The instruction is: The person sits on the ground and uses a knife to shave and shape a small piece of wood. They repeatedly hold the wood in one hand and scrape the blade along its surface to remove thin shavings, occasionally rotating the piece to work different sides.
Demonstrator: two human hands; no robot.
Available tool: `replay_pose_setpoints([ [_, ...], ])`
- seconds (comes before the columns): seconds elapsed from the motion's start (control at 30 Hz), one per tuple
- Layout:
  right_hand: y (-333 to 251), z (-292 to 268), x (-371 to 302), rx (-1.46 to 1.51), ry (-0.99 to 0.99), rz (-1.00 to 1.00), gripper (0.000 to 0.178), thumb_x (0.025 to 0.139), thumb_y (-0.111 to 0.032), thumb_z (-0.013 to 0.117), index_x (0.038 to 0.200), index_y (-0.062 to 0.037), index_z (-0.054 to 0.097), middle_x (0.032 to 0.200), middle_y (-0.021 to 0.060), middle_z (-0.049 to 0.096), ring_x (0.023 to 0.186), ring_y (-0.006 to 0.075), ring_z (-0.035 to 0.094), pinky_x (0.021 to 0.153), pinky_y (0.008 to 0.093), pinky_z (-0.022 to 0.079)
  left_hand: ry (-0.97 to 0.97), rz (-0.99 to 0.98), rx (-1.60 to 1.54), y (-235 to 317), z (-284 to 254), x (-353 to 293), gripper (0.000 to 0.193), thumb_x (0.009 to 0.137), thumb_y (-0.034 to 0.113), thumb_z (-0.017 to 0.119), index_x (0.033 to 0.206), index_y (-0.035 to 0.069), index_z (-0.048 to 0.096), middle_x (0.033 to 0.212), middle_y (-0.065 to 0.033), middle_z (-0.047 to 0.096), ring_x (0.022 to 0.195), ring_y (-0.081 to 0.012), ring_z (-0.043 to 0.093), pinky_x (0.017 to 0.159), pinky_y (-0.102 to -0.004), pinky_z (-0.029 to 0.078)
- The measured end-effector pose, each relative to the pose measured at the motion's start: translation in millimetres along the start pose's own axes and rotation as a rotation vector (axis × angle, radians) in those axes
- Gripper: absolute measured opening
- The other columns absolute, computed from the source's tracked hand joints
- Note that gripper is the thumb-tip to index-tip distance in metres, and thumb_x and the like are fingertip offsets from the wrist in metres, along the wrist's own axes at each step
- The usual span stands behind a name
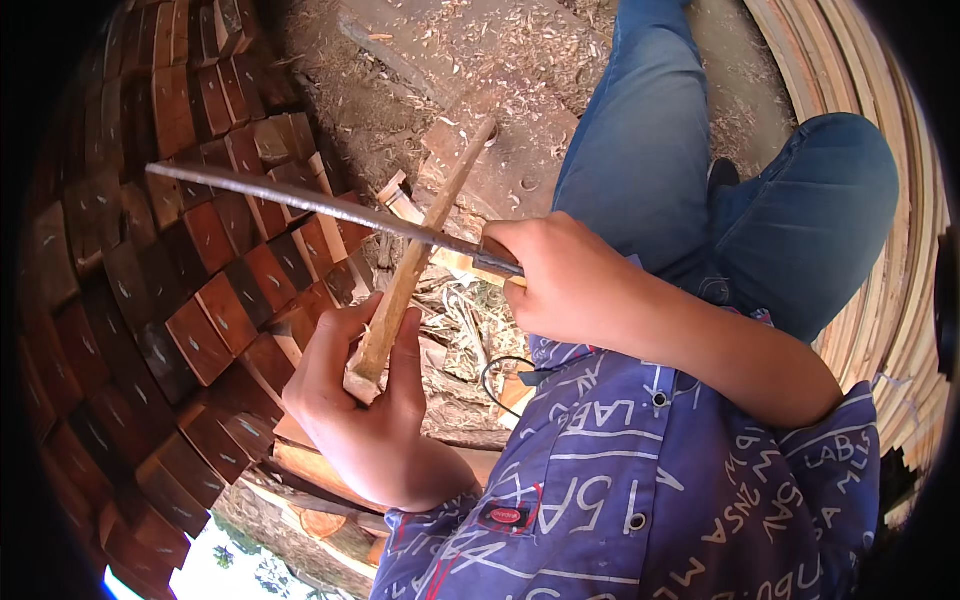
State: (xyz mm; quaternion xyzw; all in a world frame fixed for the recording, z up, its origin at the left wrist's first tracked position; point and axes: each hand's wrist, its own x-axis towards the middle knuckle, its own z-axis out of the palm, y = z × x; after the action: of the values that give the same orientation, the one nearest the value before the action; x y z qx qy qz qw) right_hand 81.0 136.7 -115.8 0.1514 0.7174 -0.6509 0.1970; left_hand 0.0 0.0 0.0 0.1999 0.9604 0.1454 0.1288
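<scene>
Blue shirt [600, 520] sits nearest; left hand [365, 440] pinches a stick [400, 290], right hand [565, 275] curls fingers round a bladed tool [320, 206], over shaving-strewn ground [530, 60] beside blocks [212, 240].

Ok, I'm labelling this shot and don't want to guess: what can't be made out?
All in the head view:
Most of the handle: hidden inside the right hand.
A short section of wooden stick: behind the blade.
Foot of the straight leg: cut off by the top edge.
Outer edge of stacked blocks: lost in dark rim.
</scene>
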Motion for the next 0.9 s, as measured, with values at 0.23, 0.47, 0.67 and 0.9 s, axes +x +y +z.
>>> replay_pose_setpoints([
  [0.23,-16.1,-13.6,-8.4,-0.027,-0.017,0.01,0.02,0.072,0.001,0.061,0.092,0.0034,0.061,0.071,0.0257,0.063,0.073,0.0443,0.065,0.065,0.0504,0.052,0.029,0.015,-0.007,-1.6,5.8,1.8,0.018,0.075,0.009,0.081,0.088,0.001,0.07,0.071,-0.012,0.069,0.063,-0.0182,0.066,0.06,-0.0284,0.047],
  [0.47,9.3,-4.0,1.0,-0.026,0.071,-0.018,0.02,0.071,0.002,0.06,0.091,0.0044,0.06,0.073,0.0281,0.062,0.075,0.0454,0.065,0.066,0.0501,0.051,0.015,0.008,-0.005,-5.0,0.5,4.8,0.018,0.075,0.009,0.081,0.088,0.001,0.071,0.071,-0.0115,0.069,0.062,-0.0163,0.066,0.06,-0.0272,0.047],
  [0.67,-21.9,-15.3,-9.8,-0.044,-0.063,-0.007,0.024,0.074,0.001,0.063,0.097,0.0027,0.062,0.073,0.0248,0.065,0.073,0.0435,0.067,0.067,0.0503,0.054,0.013,0.031,-0.045,-9.8,4.2,0.5,0.018,0.076,0.008,0.081,0.09,0.002,0.072,0.072,-0.0107,0.07,0.062,-0.0144,0.065,0.06,-0.0263,0.047],
  [0.9,48.6,-9.4,6.5,-0.018,0.121,0.097,0.022,0.072,0.002,0.059,0.094,0.0049,0.062,0.076,0.0288,0.064,0.075,0.0459,0.065,0.068,0.0509,0.052,-0.032,0.028,0.014,0.5,1.2,1.4,0.015,0.085,0.008,0.076,0.092,-0.003,0.069,0.074,-0.0056,0.068,0.069,-0.0063,0.057,0.063,-0.022,0.045],
])
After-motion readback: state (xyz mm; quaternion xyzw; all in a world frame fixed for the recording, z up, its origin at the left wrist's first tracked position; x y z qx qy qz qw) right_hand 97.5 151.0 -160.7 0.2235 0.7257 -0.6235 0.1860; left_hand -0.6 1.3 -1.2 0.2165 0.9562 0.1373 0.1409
